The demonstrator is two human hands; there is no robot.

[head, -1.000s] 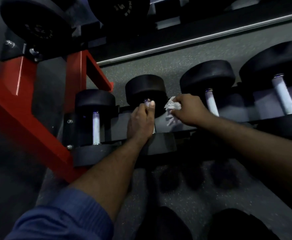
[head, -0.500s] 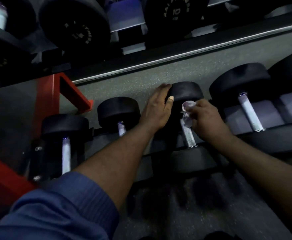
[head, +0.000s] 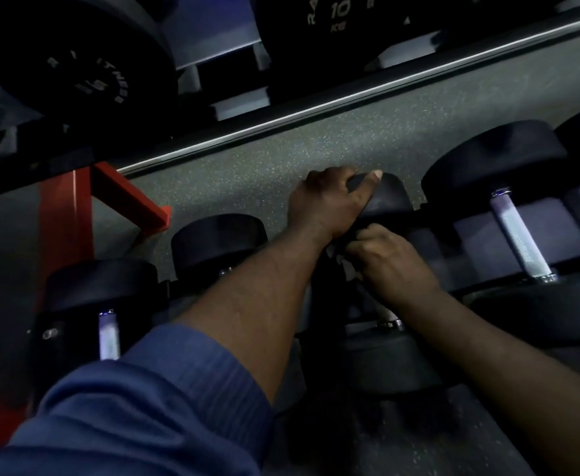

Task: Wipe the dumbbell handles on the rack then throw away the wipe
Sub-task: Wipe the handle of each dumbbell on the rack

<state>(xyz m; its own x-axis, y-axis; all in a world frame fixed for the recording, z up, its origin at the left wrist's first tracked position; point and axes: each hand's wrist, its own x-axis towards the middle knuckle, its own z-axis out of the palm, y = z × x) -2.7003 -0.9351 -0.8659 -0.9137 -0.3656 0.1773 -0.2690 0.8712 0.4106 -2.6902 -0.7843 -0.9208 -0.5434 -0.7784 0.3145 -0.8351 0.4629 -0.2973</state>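
Black dumbbells with silver handles lie in a row on the low rack (head: 508, 297). My left hand (head: 326, 204) grips the far head of the third dumbbell (head: 390, 197), thumb over its top. My right hand (head: 388, 259) is wrapped round that dumbbell's handle with the white wipe (head: 345, 266) bunched under the fingers; only a small pale edge of the wipe shows. The handle's near end (head: 390, 319) pokes out below the hand. To the right lies a bigger dumbbell with a bare handle (head: 518, 238). Two smaller ones lie to the left (head: 108, 333), (head: 218, 238).
A red rack frame (head: 65, 218) stands at the left. An upper shelf carries large weights, one marked 10 kg (head: 336, 15). Grey speckled floor (head: 281, 159) lies behind the row.
My right hand has slid down the third dumbbell's handle with the wipe, covering more of it. My left hand has settled further over the far head. The view shifted right and closer.
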